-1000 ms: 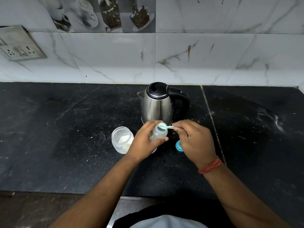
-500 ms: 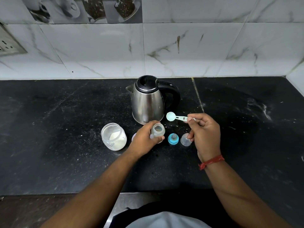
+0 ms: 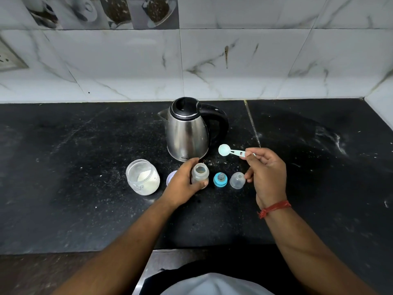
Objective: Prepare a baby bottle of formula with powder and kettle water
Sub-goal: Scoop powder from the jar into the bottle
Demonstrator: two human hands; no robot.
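Note:
A small clear baby bottle stands upright and uncapped on the black counter, with my left hand wrapped around it. My right hand pinches the handle of a pale blue scoop, held level above the counter to the right of the bottle; the bowl looks empty. A steel kettle with a black lid and handle stands just behind. An open glass jar with white powder sits to the left. The blue teat ring and clear cap lie right of the bottle.
A round lid lies partly hidden behind my left hand. The black counter stretches left and right, dusted with white specks. A marble-tiled wall runs behind, with a socket plate at far left. The counter's front edge is near my body.
My right hand has lifted the scoop off the bottle's mouth and moved it right. The teat ring and clear cap are now uncovered. My left hand stays on the bottle.

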